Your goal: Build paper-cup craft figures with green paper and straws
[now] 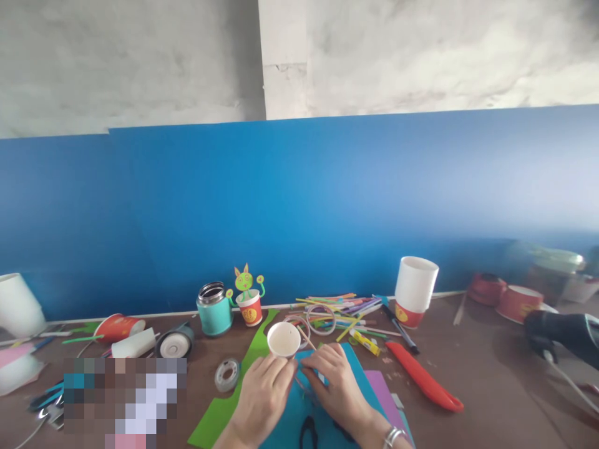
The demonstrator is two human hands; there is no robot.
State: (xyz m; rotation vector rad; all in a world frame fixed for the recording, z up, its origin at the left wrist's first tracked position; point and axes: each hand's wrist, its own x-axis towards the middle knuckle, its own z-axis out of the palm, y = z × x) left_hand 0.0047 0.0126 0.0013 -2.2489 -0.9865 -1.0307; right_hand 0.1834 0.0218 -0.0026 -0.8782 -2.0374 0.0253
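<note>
In the head view, a white-lined paper cup (283,340) is tilted so its open mouth faces me. My left hand (265,393) is closed around its lower side. Close to its right, my right hand (337,380) is closed, fingertips pinched together near the cup. A thin tan straw (307,337) sticks out from those fingers towards the cup; its lower end is hidden. Beneath both hands lies blue paper (285,424), with black scissor handles (307,431) on it. Green paper (219,419) lies to the left.
Behind are a decorated cup (251,310), a turquoise jar (214,315) and many coloured straws (344,312). A tape roll (227,375) sits left. Rightward are a glue stick (364,342), a red-handled tool (423,377), stacked cups (415,290) and a black glue gun-like tool (561,337).
</note>
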